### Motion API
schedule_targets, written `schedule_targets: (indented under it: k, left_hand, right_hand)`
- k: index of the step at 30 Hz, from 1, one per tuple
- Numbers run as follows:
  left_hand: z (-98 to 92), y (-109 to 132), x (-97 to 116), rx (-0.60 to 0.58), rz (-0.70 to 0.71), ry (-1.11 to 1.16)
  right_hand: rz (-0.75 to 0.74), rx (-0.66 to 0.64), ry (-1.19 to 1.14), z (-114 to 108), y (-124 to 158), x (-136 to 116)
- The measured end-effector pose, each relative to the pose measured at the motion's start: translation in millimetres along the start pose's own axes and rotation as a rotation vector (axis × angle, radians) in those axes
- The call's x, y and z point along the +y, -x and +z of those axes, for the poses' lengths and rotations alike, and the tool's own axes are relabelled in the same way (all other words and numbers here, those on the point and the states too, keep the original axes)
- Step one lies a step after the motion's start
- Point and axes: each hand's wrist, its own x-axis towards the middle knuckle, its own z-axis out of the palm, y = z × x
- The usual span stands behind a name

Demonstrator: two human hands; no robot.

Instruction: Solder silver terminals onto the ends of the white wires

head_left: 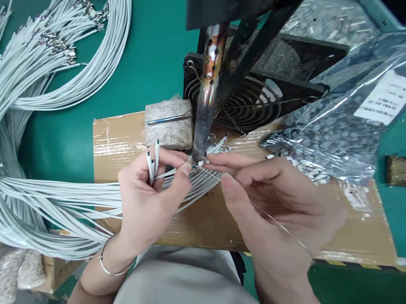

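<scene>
My left hand (153, 196) is closed, with thumb and forefinger pinching a white cable close to the tip of a soldering iron (207, 93). White cable ends (150, 167) stick up between its other fingers. A small metal connector (203, 162) sits right under the iron's tip, touched by the fingertips of my right hand (276, 192). That hand also pinches a thin solder wire (208, 171), which runs from the connector across the palm. The iron's shaft comes down from above, stained and dark. Fingertips partly hide the joint between cable and connector.
Bundled white cables (62, 193) cover the left side. Behind my hands are a wrapped block (170, 131) and a black fan (248, 101). A plastic bag of small metal parts (334, 128) lies at right. Cardboard (356, 232) covers the green bench (155, 45) beneath my hands.
</scene>
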Motion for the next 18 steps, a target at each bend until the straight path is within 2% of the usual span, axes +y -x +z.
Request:
schedule_targets:
  k: [18]
  left_hand:
    - [-0.8, -0.8, -1.9, -0.026, 0.007, -0.013]
  right_hand:
    - [0.009, 0.003, 0.025, -0.3, 0.0, 0.1]
